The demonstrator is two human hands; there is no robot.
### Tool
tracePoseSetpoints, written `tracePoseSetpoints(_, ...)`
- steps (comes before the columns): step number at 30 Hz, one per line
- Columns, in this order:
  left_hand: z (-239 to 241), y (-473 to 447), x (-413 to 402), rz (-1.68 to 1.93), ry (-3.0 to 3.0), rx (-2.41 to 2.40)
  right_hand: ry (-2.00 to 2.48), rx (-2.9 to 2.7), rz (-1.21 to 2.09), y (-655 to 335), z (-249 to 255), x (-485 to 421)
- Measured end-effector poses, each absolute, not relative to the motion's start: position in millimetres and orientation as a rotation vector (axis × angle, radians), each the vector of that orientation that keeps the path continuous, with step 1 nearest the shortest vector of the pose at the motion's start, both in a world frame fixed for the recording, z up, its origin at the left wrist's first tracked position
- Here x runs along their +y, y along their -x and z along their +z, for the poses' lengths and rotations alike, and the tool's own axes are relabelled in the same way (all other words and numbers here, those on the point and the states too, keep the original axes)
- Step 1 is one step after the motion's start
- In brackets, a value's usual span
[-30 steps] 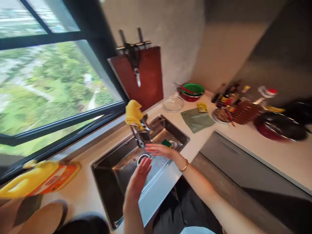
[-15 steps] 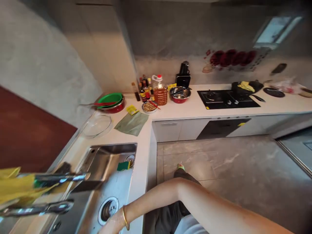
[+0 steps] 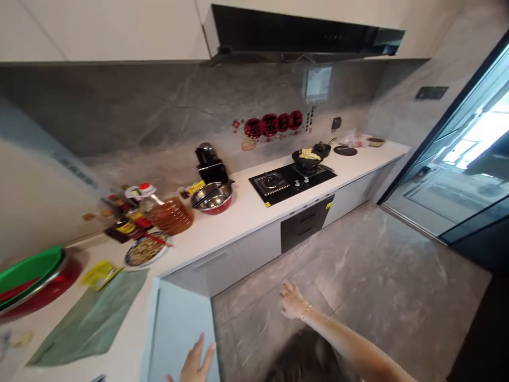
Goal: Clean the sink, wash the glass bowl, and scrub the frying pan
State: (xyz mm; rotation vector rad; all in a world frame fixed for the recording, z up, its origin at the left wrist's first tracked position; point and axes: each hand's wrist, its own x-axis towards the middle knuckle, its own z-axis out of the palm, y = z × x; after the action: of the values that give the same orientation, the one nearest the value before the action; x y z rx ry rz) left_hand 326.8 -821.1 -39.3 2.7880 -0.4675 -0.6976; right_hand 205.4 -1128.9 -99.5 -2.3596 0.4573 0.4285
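My left hand [image 3: 195, 363] shows at the bottom edge in front of the counter's cabinet side, fingers spread and holding nothing. Out over the floor is my right hand [image 3: 292, 301], with a gold bracelet at the wrist; its fingers are loosely bent and apart, with nothing in them. To the left of my left hand, a green cloth [image 3: 93, 318] lies flat on the counter. A yellow packet [image 3: 100, 275] touches or lies close to the cloth's far edge. Beside them is a patterned plate [image 3: 128, 259] of small brown pieces of food, with red chopsticks across it.
Green and red basins [image 3: 35, 294] stand at far left. Sauce bottles [image 3: 129, 223] and an oil jug [image 3: 175, 215] are by the wall. A metal bowl [image 3: 214, 200] sits left of the black stove [image 3: 274, 185], which holds a wok [image 3: 306, 161]. A doorway [image 3: 433, 185] is at right.
My view has swung right, away from the sink toward the stove. My right hand has left the sink and is over the floor. My left hand has come into view.
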Motion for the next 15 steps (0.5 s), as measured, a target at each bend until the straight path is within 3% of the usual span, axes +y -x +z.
tracePoseSetpoints(4,-37.2,-342.2,-985.3,-1.073,-2.636,-0.664,2.057,0.7,0.358,-118.9,-84.9,-1282.5)
tracePoseSetpoints(9,-27.8,-371.8,-1094.1,-1.065,-2.24,-0.738,1.618,0.947,0.075,-35.6,-83.8,-1402.3)
tracePoseSetpoints(15,-84.8,-401.1,-1162.6,-1.194,-3.017,-0.5,1.717,1.398,0.094,20.2,-150.3,-1466.8)
